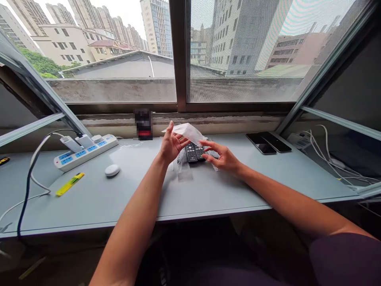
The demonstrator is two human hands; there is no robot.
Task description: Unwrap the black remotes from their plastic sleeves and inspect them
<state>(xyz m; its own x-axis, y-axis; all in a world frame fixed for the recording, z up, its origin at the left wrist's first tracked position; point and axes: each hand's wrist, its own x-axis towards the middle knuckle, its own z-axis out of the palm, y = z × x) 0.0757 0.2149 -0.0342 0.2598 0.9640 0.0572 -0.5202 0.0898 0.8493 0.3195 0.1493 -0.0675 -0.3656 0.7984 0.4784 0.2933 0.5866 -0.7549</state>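
Observation:
A thin white translucent plastic sheet or bag [188,129] is raised above the desk between my two hands. My left hand [172,146] is palm up with its thumb raised and fingers stretched out, beside and partly under the sheet's left part. At the sheet's right end, my right hand [222,156] has its fingertips at the edge, thumb and fingers apart. Below them, two black remote controls [191,154] lie side by side, their upper ends partly covered by the sheet. Clear plastic wrapping [185,173] spreads on the desk around the remotes.
A white power strip [89,153] with plugs and cables stands at left. Nearby lie a yellow utility knife [70,184] and a round white object [112,170]. Two dark phones [262,143] rest at right, before tangled cables [330,157]. A blurred black-and-red item [144,125] stands against the wall.

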